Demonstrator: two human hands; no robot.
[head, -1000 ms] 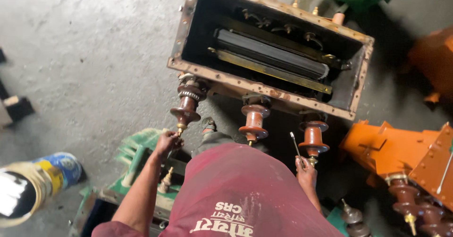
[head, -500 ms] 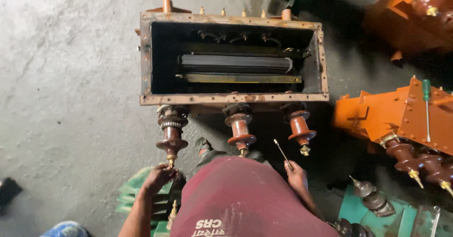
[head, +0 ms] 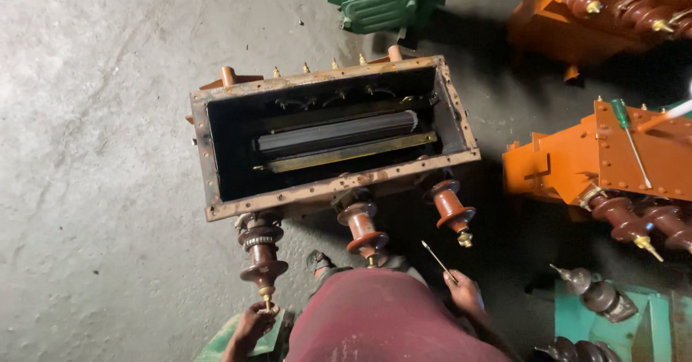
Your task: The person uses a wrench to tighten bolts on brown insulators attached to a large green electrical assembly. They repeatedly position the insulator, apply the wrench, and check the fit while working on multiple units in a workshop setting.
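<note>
Open rusty tank (head: 209,161) on concrete floor (head: 94,153), core inside. Three brown bushings along near wall. Left hand (head: 254,322) fingers pinched on stud tip of left bushing (head: 261,256). Right hand (head: 465,293) apart, closed round thin tool (head: 437,259), near right bushing (head: 452,209).

No packages, labels, signs or screens anywhere in view here: nothing boxed, nothing tagged, nothing lit up on the concrete floor or on the metal casings around it.
</note>
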